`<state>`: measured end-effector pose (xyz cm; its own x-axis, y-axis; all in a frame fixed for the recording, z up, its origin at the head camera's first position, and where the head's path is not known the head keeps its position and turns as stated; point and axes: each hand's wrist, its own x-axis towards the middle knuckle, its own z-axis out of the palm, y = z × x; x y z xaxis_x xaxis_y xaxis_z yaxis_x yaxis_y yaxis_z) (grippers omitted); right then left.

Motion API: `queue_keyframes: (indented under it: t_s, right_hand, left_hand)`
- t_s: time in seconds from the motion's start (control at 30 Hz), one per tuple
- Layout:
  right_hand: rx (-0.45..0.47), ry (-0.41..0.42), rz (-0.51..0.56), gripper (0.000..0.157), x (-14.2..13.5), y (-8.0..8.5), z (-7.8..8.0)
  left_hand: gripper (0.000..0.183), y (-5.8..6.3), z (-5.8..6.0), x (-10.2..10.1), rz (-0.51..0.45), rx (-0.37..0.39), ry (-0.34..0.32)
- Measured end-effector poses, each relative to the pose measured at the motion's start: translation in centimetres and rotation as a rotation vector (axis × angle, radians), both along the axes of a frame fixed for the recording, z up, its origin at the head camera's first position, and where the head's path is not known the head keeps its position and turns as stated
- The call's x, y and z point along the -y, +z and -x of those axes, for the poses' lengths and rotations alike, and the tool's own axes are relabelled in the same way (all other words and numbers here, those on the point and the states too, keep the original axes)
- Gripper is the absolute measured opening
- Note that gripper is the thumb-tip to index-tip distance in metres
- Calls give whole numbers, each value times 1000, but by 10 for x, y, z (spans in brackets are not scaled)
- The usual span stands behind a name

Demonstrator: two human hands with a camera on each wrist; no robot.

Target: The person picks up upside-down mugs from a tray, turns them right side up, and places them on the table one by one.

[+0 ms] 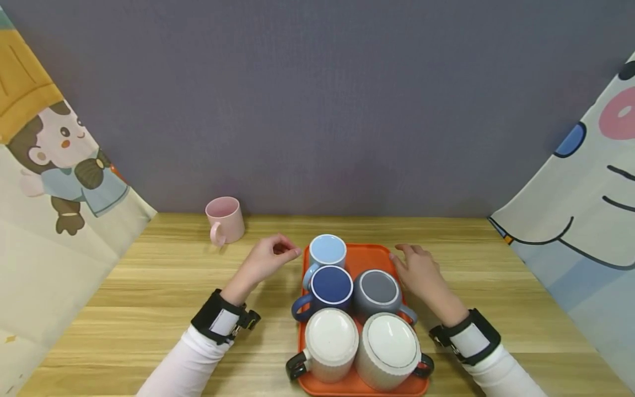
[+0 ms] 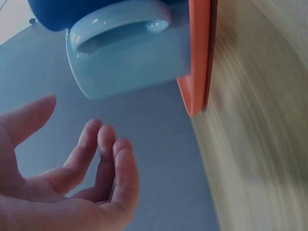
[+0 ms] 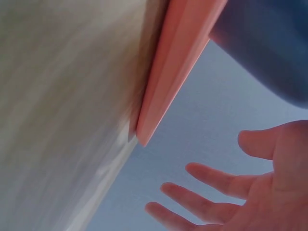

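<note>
Upside-down mugs stand on an orange tray (image 1: 367, 256). At the back left of it is a light blue mug (image 1: 328, 249), with a dark blue mug (image 1: 331, 285) in front and a grey mug (image 1: 379, 288) to the right. Two white mugs, one at left (image 1: 331, 339) and one at right (image 1: 389, 347), fill the front; their handles are black. My left hand (image 1: 265, 258) hovers beside the light blue mug, fingers loosely bent and holding nothing. By the tray's right rim, my right hand (image 1: 421, 273) has its fingers spread, also with nothing in it.
A pink mug (image 1: 225, 219) stands upright at the back left of the wooden table (image 1: 188, 286), near the grey wall (image 1: 317, 110). Printed cloths hang at the left (image 1: 59, 220) and right (image 1: 585, 220).
</note>
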<state>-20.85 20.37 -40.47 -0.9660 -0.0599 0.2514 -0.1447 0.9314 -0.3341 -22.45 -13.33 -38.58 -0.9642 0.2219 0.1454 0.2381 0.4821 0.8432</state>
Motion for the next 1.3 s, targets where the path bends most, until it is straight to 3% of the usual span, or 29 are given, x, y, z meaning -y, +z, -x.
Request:
queue_keyframes:
  t_s: [0.3, 0.53, 0.7, 0.87, 1.3]
  right_hand:
    - [0, 7, -5, 43, 4, 2, 1]
    - [-33, 29, -1, 41, 6, 1, 4]
    - [-78, 47, 15, 40, 9, 3, 7]
    - [-95, 57, 27, 39, 12, 7, 7]
    - [-93, 84, 62, 39, 11, 14, 6]
  left_hand:
    - [21, -8, -5, -14, 58, 105, -113]
    - [25, -10, -8, -20, 41, 150, -206]
    - [27, -11, -10, -24, 8, 194, -237]
    - [26, -12, -12, -27, -56, 199, -235]
    - [25, -15, -17, -37, -142, 181, -118]
